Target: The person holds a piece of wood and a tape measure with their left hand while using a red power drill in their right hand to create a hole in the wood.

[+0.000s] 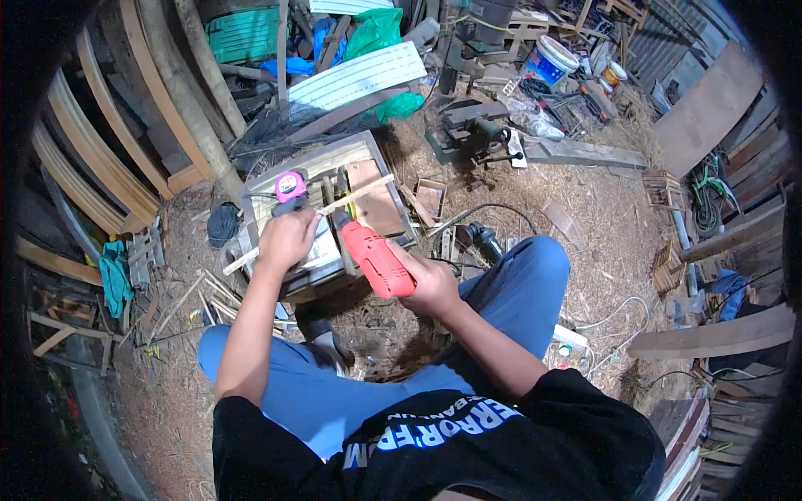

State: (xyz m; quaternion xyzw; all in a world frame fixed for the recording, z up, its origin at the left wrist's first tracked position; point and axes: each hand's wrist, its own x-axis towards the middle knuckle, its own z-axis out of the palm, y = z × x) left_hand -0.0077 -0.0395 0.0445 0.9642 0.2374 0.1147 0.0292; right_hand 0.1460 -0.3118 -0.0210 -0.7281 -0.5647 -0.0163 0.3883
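Observation:
My right hand (430, 286) is wrapped round a red power drill (374, 260), its dark chuck pointing up and left. The front of the drill meets a thin wooden strip (357, 194) that runs slantwise over a low wooden work box (380, 154). My left hand (286, 240) is closed on that strip, left of the drill. Just beyond my left hand is a pink tape measure (290, 185). The drill's tip is too small to make out against the wood.
Beyond the box stands a bench vise (480, 125). A power tool with a dark body (484, 242) and its cord lie right of the box. Long boards (125, 92) lean at the left. A white bucket (551, 60) sits at the back right. Wood shavings cover the floor.

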